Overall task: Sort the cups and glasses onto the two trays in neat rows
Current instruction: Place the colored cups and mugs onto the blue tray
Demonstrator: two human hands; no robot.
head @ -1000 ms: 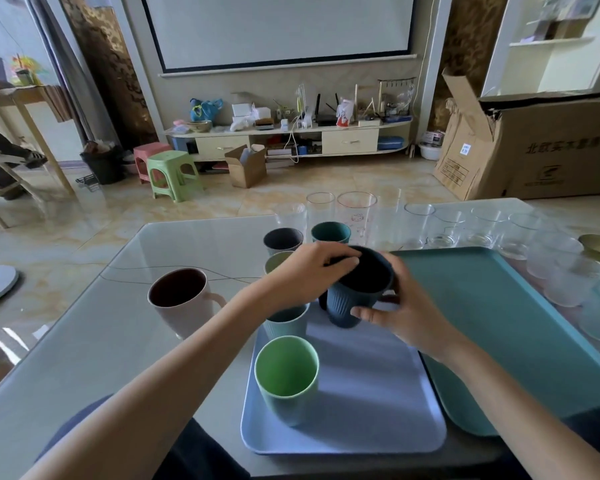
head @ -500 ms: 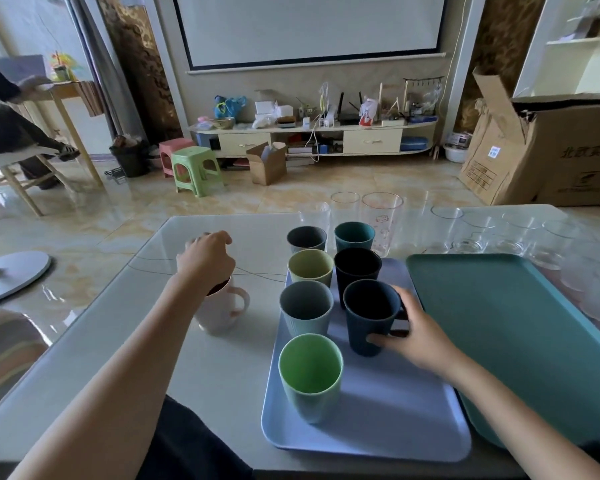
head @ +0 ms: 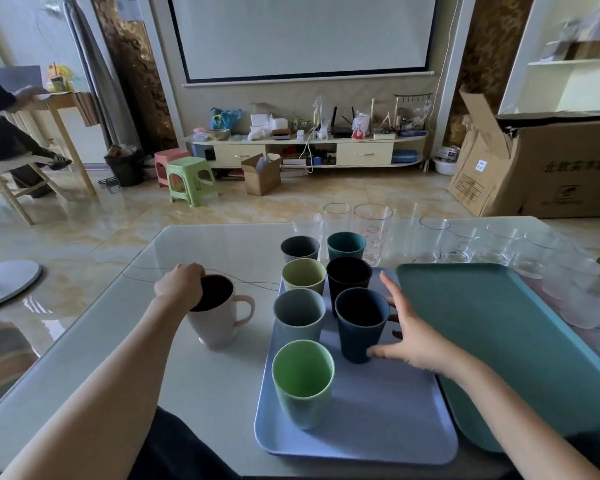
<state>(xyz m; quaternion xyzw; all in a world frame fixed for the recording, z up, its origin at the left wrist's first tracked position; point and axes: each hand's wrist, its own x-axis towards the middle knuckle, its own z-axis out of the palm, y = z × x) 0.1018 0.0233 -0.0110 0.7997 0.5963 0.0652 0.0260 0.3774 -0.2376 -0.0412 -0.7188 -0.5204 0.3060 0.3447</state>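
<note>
Several coloured cups stand in two rows on the lilac tray [head: 388, 424], with a green cup [head: 303, 382] nearest me. My right hand [head: 411, 336] is spread open beside the navy cup [head: 361, 323], fingertips near its base. My left hand [head: 180, 287] grips the rim of a pale pink mug [head: 219, 318] that stands on the table left of the tray. A grey cup [head: 299, 247] and a teal cup [head: 346, 244] stand just behind the tray. The teal tray [head: 499, 341] at the right holds nothing.
Clear glasses [head: 373, 230] stand along the table's far edge and frosted ones [head: 575, 292] at the right. A large cardboard box [head: 548, 164] sits beyond the table at the right. A person sits at the far left of the room.
My right hand has let go of the navy cup and opened beside it. My left hand now holds the pink mug by its rim, having earlier moved there from the navy cup.
</note>
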